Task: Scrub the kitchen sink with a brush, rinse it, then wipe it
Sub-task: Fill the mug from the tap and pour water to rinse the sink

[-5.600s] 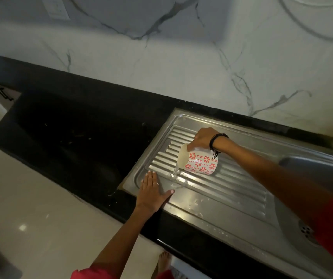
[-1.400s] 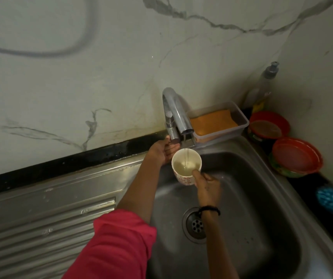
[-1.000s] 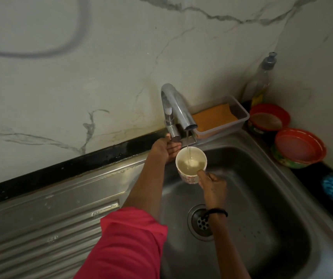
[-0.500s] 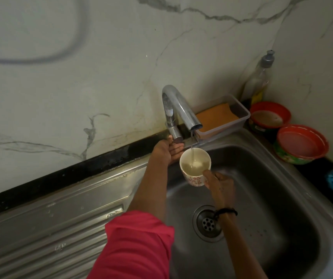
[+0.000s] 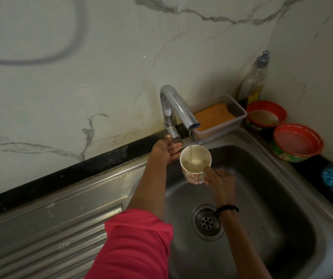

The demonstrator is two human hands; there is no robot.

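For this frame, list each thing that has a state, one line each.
tap: running, thin stream into the mug
mug: upright under the spout, partly filled
left hand: at the tap's base, grip unclear
right hand: grips the mug
sink: drain open, no standing water
soap bottle: upright, capped
plastic tray: holds an orange cloth

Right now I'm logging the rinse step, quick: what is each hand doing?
Left hand: gripping the tap handle.
Right hand: holding the mug under the running water.
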